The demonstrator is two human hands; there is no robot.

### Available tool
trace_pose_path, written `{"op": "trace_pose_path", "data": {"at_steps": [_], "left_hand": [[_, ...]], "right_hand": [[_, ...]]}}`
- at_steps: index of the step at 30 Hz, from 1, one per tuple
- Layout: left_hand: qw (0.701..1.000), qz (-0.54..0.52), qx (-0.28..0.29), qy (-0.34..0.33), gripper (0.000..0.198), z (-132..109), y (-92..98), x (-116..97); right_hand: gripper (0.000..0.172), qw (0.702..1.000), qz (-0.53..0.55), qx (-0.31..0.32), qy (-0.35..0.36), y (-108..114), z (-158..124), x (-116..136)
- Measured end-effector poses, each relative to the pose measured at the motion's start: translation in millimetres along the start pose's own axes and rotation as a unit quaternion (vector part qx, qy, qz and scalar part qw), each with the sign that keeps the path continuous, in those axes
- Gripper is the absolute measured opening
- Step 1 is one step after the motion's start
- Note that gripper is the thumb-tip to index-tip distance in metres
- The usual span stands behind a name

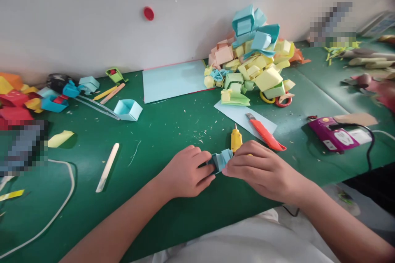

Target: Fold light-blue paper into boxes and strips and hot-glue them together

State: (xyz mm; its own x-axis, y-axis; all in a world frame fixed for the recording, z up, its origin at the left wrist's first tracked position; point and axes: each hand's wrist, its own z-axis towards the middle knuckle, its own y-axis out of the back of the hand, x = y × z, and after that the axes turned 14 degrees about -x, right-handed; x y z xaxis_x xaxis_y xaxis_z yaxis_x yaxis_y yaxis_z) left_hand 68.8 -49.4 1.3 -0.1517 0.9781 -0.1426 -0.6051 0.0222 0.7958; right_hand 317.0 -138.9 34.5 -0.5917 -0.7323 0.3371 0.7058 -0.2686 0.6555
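Note:
A small folded light-blue paper piece [222, 159] is held low over the green table between both hands. My left hand [189, 171] grips its left end, the fingertips partly hidden behind or inside the paper. On the other end, my right hand [265, 168] pinches the paper with its thumb and fingers. Just beyond the right hand lies a yellow glue gun [236, 139], its nozzle pointing away from me and its rear covered by the hand. A red utility knife [266, 131] rests across a light-blue paper sheet [226, 111] further right.
Folded paper pieces [256, 70] are heaped against the wall, with scissors [283, 99] beneath. A blue paper box [128, 110], a pale stick [107, 167] and a white cable [72, 181] lie left. A purple power socket [333, 134] sits right.

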Motion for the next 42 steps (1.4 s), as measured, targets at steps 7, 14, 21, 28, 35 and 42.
{"op": "trace_pose_path", "data": {"at_steps": [7,14,21,28,35,42], "left_hand": [[0.997,0.048,0.054,-0.027,0.026,27,2.4,1],[0.989,0.055,0.134,0.018,0.024,43,2.5,-1],[0.979,0.055,0.174,0.09,0.018,49,4.4,-7],[0.98,0.028,0.162,0.109,0.017,39,-1.7,-7],[0.995,-0.01,0.083,0.062,0.018,33,-10.9,2],[0.994,-0.003,0.071,0.084,0.014,31,-14.4,-1]], "right_hand": [[0.033,1.0,0.006,0.013,-0.006,5,7,-6],[0.03,1.0,0.018,0.006,-0.014,11,7,-17],[0.035,1.0,0.014,-0.003,-0.027,16,8,-22],[0.035,0.999,0.015,-0.019,-0.025,18,12,-22],[0.03,0.999,0.013,-0.016,-0.035,20,8,-24],[0.03,0.999,0.008,-0.019,-0.039,20,8,-25]]}}
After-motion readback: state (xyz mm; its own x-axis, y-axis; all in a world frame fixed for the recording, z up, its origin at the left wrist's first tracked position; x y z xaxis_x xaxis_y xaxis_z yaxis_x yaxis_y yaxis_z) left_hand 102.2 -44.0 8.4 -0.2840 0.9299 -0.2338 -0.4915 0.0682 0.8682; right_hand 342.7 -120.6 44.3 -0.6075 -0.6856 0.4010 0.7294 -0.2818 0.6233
